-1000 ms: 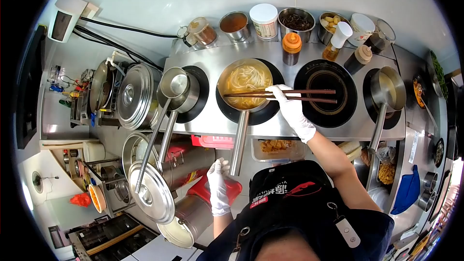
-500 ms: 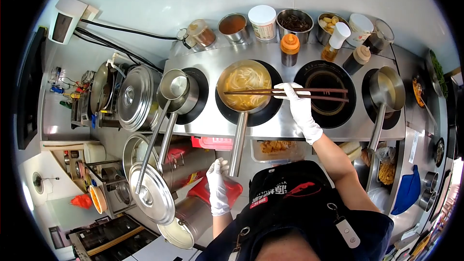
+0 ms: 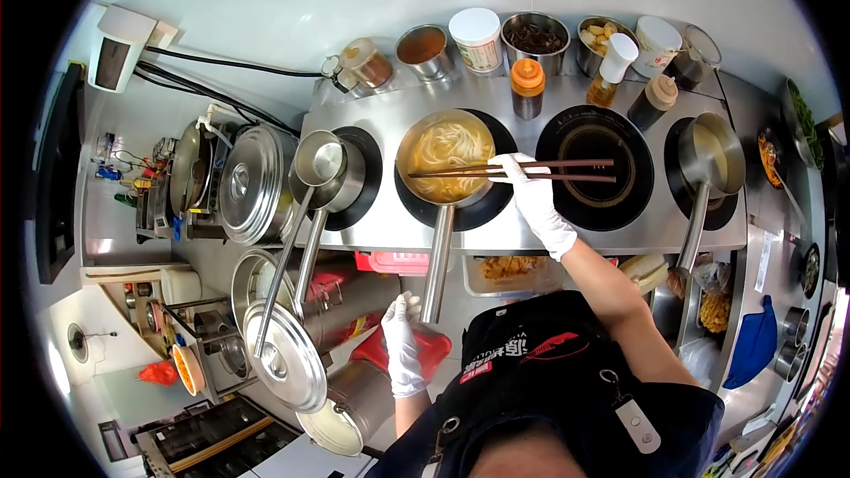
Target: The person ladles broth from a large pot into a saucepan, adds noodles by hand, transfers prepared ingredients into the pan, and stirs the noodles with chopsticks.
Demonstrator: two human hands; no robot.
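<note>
My right hand (image 3: 536,204), in a white glove, grips a pair of long dark chopsticks (image 3: 575,169). Their tips lie in the noodles (image 3: 450,146) and yellowish broth of a steel saucepan (image 3: 403,152) on the second burner. The pan's handle (image 3: 437,265) points toward me. My left hand (image 3: 403,341), also gloved, is near the end of that handle with its fingers curled; whether it touches the handle or holds anything is not clear.
Left of the pan, a ladle (image 3: 320,158) rests over another saucepan (image 3: 348,181). A dark burner (image 3: 593,204) and a saucepan of pale liquid (image 3: 730,155) are on the right. An orange-capped bottle (image 3: 527,93), tubs and steel pots line the back. Lidded pots stand at left.
The chopsticks and my right hand shifted right, then came back left over the pan. The noodles in the broth have changed shape. The whole view has tilted slightly.
</note>
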